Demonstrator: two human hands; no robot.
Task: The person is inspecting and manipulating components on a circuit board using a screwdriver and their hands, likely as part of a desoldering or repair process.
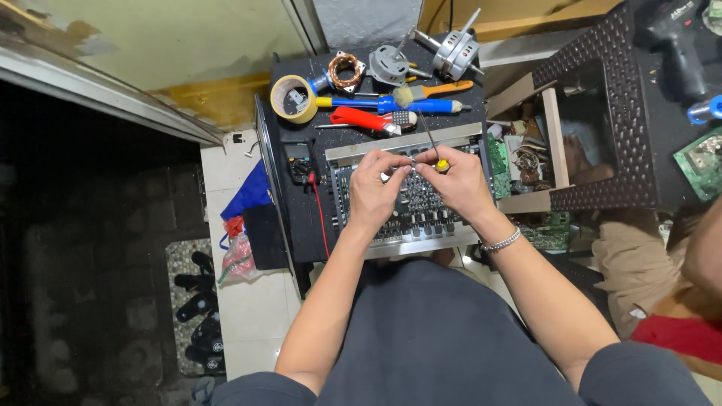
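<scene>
Held a thin metal rod (427, 131) with a yellow knob (442, 164) between fingertips of both hands, slanted up and away over a dark circuit board (421, 207); board lay flat in a grey metal frame on the black table, packed with small components

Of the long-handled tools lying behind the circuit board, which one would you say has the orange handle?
The rearmost one, beside the fan motor. The blue-handled screwdriver lies in front of it, and the red-handled tool lies nearest the board.
</scene>
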